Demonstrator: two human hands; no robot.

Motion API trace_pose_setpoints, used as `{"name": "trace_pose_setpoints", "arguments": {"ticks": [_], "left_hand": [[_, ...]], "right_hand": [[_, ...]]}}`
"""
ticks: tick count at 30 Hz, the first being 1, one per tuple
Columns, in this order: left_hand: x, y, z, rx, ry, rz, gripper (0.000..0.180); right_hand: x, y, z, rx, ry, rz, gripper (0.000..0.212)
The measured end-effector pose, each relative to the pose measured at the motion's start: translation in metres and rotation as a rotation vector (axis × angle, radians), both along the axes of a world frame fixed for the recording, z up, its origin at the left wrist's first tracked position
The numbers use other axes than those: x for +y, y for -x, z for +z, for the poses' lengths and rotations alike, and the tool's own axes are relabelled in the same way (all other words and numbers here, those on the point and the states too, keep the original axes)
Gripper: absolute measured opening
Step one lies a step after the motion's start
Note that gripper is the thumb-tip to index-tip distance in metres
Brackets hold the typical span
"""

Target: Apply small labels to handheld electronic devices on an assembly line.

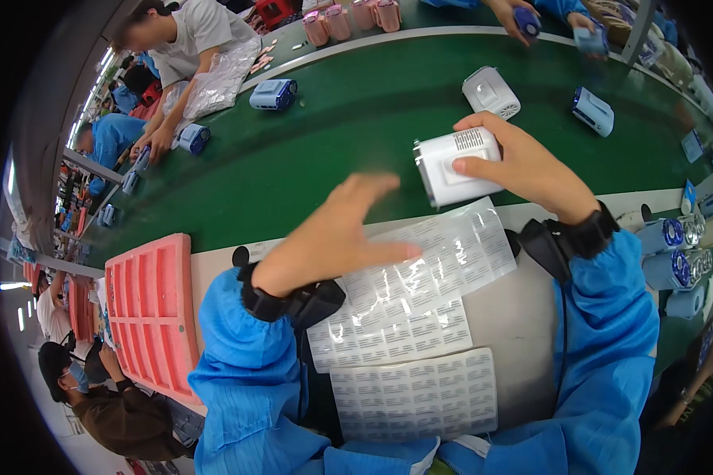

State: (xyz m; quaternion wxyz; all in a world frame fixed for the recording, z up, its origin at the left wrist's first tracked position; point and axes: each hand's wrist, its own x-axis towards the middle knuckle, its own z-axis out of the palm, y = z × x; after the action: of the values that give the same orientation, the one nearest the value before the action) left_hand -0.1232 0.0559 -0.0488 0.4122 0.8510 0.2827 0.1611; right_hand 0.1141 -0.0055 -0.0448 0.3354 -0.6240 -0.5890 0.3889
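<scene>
My right hand [523,162] grips a white box-shaped device [444,174], thumb on its near face and fingers over its far edge. A small patch of dark print shows on the device's upper face. To its left, my left hand [333,229] is held out with thumb and fingers apart, slightly blurred, with nothing visible in it. Below it lie overlapping sheets of small printed labels [404,332], the upper ones glossy. Another white device [491,92] rests on the green belt [341,131] just beyond my right hand.
Light blue devices lie on the belt, one at far left [273,94], another at right [593,112]. A pink foam tray [150,313] stands left. Several blue devices [664,269] are stacked at right. Co-workers' hands handle devices across the belt; pink devices [337,21] stand behind.
</scene>
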Motion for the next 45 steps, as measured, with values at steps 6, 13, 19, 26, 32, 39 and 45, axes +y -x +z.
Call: {"name": "trace_pose_setpoints", "arguments": {"ticks": [6, 13, 19, 26, 32, 39, 45], "left_hand": [[-0.007, 0.006, -0.033, 0.274, -0.303, -0.122, 0.050], [0.004, 0.017, -0.009, 0.029, -0.122, 0.007, 0.029], [0.006, 0.037, 0.026, 0.045, -0.160, 0.157, 0.022], [0.011, 0.056, 0.027, -0.040, -0.058, 0.281, 0.020], [0.018, 0.060, 0.019, -0.147, -0.036, 0.324, 0.022], [0.018, 0.056, 0.025, -0.218, 0.513, 0.325, 0.021], [0.020, 0.052, 0.006, -0.115, -0.070, 0.195, 0.019]], "right_hand": [[0.026, -0.015, -0.038, -0.414, -0.554, -0.293, 0.050], [0.001, 0.022, 0.008, -0.245, -0.464, 0.255, 0.036], [0.010, 0.042, 0.032, -0.177, -0.117, 0.248, 0.018], [0.021, 0.067, 0.017, -0.184, -0.397, 0.176, 0.014], [0.015, 0.089, 0.013, -0.829, -1.164, -0.097, 0.014], [0.012, 0.089, 0.004, -0.658, -1.024, 0.158, 0.023], [0.011, 0.108, 0.005, -0.183, -0.961, -0.096, 0.040]]}}
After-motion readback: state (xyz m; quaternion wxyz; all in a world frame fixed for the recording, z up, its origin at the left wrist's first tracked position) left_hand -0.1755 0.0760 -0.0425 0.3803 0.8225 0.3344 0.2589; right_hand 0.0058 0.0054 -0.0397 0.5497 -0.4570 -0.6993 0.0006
